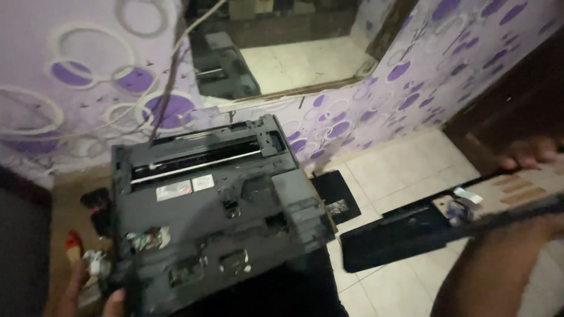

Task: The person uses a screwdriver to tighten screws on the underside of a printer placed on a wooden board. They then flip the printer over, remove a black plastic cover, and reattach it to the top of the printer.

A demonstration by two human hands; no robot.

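The person's left hand (88,293) sits low at the bottom-left edge of the view, thumb up and fingers (114,295) curled in a grip. The right forearm rises dark and blurred from the lower right, ending in the right hand (531,155) near the right edge, its fingers closed in a hold, knuckles uppermost.

Room in a home — domestic interior, dimly lit. Walls: purple wallpaper (76,70) patterned with white rings and violet circles. Floor: pale square tiles (405,170), worn grout lines. Fixture: a wood-framed mirror (294,53) hung at the corner, reflecting the tiled floor. Dark wooden door or cabinet (511,100) at the right — household furnishing. A loose cable (170,76) trails down the wall.
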